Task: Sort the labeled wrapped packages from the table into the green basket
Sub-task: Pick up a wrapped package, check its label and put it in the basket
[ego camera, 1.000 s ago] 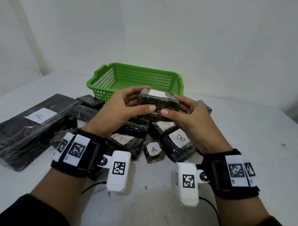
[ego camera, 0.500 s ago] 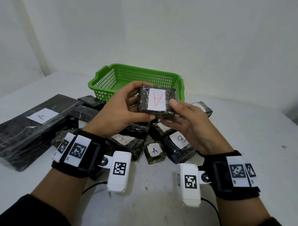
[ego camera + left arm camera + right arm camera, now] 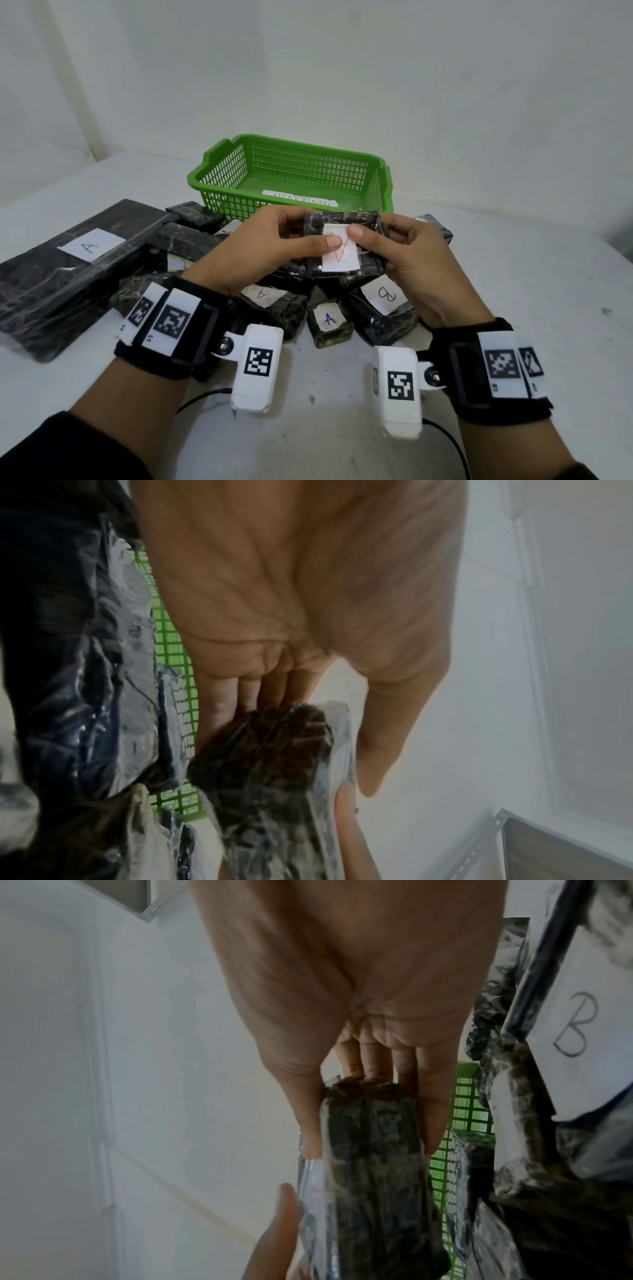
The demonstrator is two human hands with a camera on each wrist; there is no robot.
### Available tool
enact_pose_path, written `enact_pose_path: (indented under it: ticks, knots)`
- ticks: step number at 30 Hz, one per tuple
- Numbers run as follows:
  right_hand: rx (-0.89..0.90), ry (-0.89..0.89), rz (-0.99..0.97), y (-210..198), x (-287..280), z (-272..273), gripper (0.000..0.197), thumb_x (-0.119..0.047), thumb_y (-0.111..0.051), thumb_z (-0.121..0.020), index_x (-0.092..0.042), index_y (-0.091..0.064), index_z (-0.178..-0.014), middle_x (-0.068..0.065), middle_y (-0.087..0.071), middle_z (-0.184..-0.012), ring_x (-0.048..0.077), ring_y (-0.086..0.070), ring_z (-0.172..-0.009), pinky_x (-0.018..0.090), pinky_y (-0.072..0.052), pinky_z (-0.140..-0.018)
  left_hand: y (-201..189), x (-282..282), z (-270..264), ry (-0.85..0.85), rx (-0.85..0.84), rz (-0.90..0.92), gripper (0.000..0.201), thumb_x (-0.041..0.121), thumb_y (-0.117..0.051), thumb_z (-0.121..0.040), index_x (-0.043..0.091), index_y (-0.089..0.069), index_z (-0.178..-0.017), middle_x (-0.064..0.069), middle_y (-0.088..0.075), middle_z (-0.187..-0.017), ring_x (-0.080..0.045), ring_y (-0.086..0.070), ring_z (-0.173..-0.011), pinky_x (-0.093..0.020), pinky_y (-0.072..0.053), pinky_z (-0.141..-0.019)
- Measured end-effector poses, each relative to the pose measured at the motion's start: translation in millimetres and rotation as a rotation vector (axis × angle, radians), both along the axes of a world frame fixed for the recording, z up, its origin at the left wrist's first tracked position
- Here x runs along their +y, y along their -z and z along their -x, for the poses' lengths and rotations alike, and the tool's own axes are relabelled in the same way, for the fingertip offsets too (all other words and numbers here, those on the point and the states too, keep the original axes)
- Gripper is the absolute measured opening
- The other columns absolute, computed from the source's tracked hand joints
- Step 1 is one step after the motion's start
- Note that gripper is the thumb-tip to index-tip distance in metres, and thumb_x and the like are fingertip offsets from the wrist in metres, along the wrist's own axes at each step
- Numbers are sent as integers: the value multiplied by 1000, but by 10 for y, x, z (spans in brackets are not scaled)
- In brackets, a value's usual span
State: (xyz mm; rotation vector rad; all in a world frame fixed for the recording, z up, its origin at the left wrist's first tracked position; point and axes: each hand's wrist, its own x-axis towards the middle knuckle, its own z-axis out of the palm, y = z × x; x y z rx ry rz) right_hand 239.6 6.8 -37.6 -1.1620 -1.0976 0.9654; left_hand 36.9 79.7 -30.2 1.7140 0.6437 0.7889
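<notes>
Both hands hold one dark wrapped package [image 3: 366, 263] above the pile, its white label with a red letter facing me. My left hand [image 3: 274, 246] pinches its left end, thumb on the label, fingers behind. My right hand [image 3: 404, 253] pinches the right end the same way. The wrist views show the package [image 3: 274, 764] [image 3: 373, 1150] edge-on between thumb and fingers. The green basket [image 3: 222, 171] stands just behind, with only a white paper slip on its floor. Several more labeled packages lie below, among them a small A package [image 3: 329, 323] and a B package [image 3: 383, 308].
A large flat dark package labeled A [image 3: 68, 267] lies at the left of the white table [image 3: 513, 291]. Another A package [image 3: 270, 305] sits under my left wrist. Cables run from the wrist cameras along the near table edge. A wall stands close behind the basket.
The package was turned from label-up to label toward me and lowered a little; both thumbs now press on the label. The head view has tilted so more of the basket floor shows.
</notes>
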Motion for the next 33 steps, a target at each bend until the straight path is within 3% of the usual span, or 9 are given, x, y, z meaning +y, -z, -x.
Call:
enact_pose_path:
  ticks: [6, 11, 15, 19, 22, 26, 29, 31, 33]
  knots:
    - [1, -29, 23, -6, -7, 15, 66, -19, -87, -66, -6, -67, -128, 9, -81, -108, 28, -78, -104, 31, -63, -83, 16, 38, 14, -36, -95, 49, 43, 23, -78, -82, 7, -72, -121, -13, -77, -114, -36, -73, -107, -43, -58, -97]
    - [-65, 37, -19, -18, -29, -9, 53, -5, -90, -73, -10, -73, -122, 9, -80, -111, 30, -77, -107, 50, -57, -103, 18, 40, 12, -22, -85, 24, 39, 7, -78, -83, 11, -73, -121, -7, -79, -112, -18, -75, -100, -32, -59, -95]
    - [12, 23, -47, -54, -28, 34, 52, -20, -91, -76, -18, -74, -125, 11, -78, -120, 32, -73, -114, 51, -55, -106, 34, 69, 19, -55, -116, -6, 37, -2, -77, -83, 10, -73, -118, -7, -79, -110, -17, -74, -94, -29, -60, -90]
    - [192, -75, 51, -137, -85, 39, 42, -45, -63, -91, -17, -73, -122, 13, -75, -123, 38, -71, -116, 41, -57, -101, 44, 87, 11, -54, -279, 61, 49, 0, -84, -73, 12, -71, -119, -5, -77, -110, -18, -73, -98, -29, -61, -86]
    - [237, -148, 138, -125, -95, 27, 60, -47, -63, -88, -9, -65, -134, 23, -72, -126, 43, -70, -117, 44, -58, -104, 77, 120, -8, -3, -365, 119, 57, 10, -83, -67, 12, -69, -123, -4, -75, -116, -18, -70, -107, -30, -59, -92]
    - [322, -186, 133, -130, -89, 35, 57, -40, -68, -87, -5, -65, -133, 24, -72, -127, 35, -71, -116, 44, -55, -106, 61, 75, -15, -2, -317, 71, 64, -2, -84, -73, 5, -61, -133, -8, -72, -126, -20, -67, -120, -32, -53, -105]
    - [316, -159, 66, -97, -53, 41, 26, -26, -77, -87, -7, -77, -106, 18, -76, -115, 27, -72, -105, 37, -59, -100, 67, 90, 6, 57, -277, 79, 80, 12, -89, -70, 9, -54, -143, -6, -67, -137, -20, -62, -131, -38, -47, -114]
    - [261, -108, 16, -69, -25, 47, 32, -21, -78, -78, -4, -76, -105, 14, -78, -110, 23, -73, -102, 30, -62, -90, 69, 94, 2, 105, -256, 153, 101, 32, -95, -65, 9, -46, -150, -8, -64, -142, -21, -60, -133, -37, -48, -112]
    - [210, -83, -12, -54, -3, 54, 48, -18, -81, -72, -1, -72, -116, 11, -79, -111, 19, -75, -102, 25, -61, -86, 66, 77, -35, 94, -264, 208, 90, 37, -92, -70, 3, -52, -143, -12, -68, -136, -21, -66, -125, -32, -53, -104]
